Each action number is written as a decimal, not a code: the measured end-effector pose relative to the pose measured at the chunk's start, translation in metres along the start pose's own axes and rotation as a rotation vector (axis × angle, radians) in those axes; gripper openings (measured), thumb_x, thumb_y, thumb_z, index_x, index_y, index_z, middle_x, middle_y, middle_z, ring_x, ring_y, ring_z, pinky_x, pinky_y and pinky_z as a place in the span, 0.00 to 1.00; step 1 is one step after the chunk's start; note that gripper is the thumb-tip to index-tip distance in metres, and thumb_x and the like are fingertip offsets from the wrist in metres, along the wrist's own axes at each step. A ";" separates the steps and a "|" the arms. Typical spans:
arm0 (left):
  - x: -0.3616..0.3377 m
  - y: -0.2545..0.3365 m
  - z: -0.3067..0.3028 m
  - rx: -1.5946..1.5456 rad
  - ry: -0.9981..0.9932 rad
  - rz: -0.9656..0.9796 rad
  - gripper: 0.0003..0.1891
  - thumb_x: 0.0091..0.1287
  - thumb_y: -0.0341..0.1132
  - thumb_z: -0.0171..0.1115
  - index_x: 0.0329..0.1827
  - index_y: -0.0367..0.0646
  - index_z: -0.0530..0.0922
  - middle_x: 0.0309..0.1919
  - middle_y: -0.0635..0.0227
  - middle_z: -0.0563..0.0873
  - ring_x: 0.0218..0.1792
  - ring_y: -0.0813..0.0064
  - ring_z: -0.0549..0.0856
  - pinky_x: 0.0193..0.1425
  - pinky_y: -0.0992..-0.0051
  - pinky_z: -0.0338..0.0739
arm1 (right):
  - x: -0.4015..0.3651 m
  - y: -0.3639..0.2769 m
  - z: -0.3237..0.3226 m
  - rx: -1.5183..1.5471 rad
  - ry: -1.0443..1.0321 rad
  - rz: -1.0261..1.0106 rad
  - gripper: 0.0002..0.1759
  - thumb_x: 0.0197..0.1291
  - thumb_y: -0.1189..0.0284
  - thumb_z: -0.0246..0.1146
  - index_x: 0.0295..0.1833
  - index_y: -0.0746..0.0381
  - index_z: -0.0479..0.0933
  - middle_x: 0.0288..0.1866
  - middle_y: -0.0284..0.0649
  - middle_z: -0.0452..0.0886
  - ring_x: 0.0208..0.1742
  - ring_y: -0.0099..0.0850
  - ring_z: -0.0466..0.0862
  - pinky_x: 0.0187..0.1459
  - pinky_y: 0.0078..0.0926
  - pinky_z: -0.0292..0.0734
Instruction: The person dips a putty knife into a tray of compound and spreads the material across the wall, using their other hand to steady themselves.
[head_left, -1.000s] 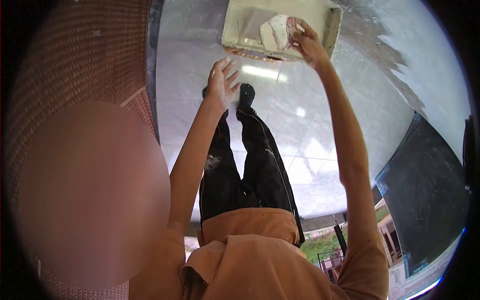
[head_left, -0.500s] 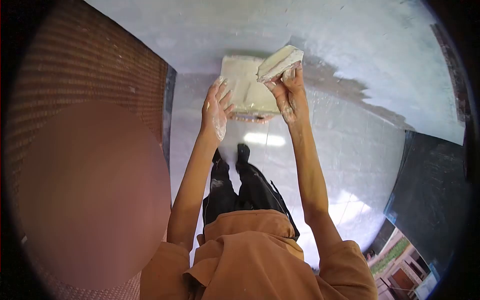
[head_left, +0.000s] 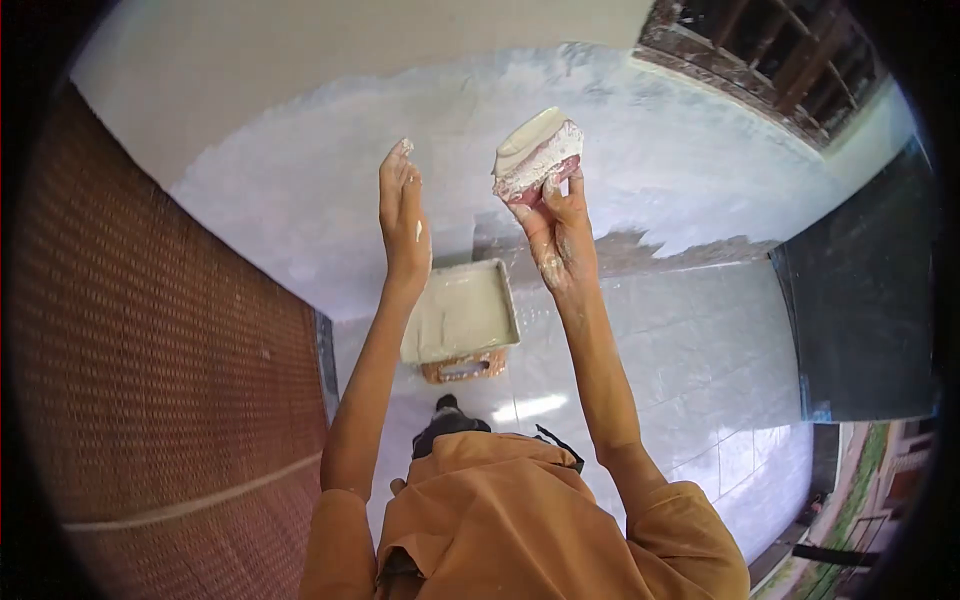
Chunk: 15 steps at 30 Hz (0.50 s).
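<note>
your right hand (head_left: 560,235) has its grip closed round a pad (head_left: 537,155) loaded with paste, raised near the wall (head_left: 300,190). your left hand (head_left: 402,215) is open, its grip wide, holding nothing. the tray (head_left: 462,315) sits on the floor below. the wall's middle looks coated; a grey strip (head_left: 625,245) low down seems left.

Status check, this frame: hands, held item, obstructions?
Left hand open, empty, raised. Right hand shut on paste-covered reddish block, held up near grey-white wall. Cream rectangular tray on floor below, clear of both.
</note>
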<state>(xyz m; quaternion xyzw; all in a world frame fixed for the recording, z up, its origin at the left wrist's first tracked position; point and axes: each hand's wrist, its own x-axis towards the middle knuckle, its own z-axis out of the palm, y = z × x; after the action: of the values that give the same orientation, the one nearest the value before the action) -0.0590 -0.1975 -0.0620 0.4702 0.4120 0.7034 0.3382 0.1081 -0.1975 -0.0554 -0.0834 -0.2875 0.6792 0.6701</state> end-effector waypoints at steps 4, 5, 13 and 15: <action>0.017 0.000 0.031 0.051 -0.080 0.081 0.22 0.72 0.33 0.48 0.68 0.40 0.66 0.66 0.57 0.71 0.69 0.63 0.67 0.70 0.68 0.59 | 0.007 -0.025 -0.003 -0.019 0.037 -0.132 0.28 0.67 0.80 0.54 0.70 0.58 0.55 0.64 0.45 0.68 0.63 0.39 0.74 0.62 0.45 0.76; 0.025 -0.007 0.037 0.201 -0.099 0.238 0.22 0.72 0.33 0.49 0.68 0.40 0.66 0.66 0.56 0.71 0.70 0.59 0.66 0.71 0.65 0.59 | 0.010 -0.031 -0.005 -0.021 0.040 -0.169 0.27 0.68 0.80 0.53 0.70 0.59 0.56 0.64 0.44 0.68 0.63 0.38 0.74 0.63 0.44 0.76; 0.067 -0.033 0.089 0.616 -0.191 0.707 0.24 0.67 0.33 0.52 0.67 0.41 0.67 0.67 0.57 0.70 0.71 0.47 0.62 0.70 0.54 0.54 | 0.040 -0.068 -0.046 -0.120 0.240 -0.425 0.21 0.70 0.76 0.52 0.67 0.64 0.62 0.63 0.41 0.71 0.60 0.32 0.76 0.60 0.34 0.79; 0.077 -0.045 0.102 0.671 -0.193 0.755 0.25 0.65 0.33 0.53 0.67 0.42 0.68 0.68 0.58 0.70 0.73 0.48 0.60 0.70 0.53 0.52 | 0.058 -0.075 -0.060 -0.184 0.251 -0.503 0.21 0.70 0.76 0.53 0.67 0.64 0.63 0.62 0.41 0.72 0.59 0.33 0.78 0.60 0.34 0.79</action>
<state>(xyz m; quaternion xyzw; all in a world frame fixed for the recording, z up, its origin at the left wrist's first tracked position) 0.0154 -0.0844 -0.0507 0.7316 0.3835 0.5590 -0.0723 0.1974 -0.1301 -0.0513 -0.1530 -0.2744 0.4471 0.8375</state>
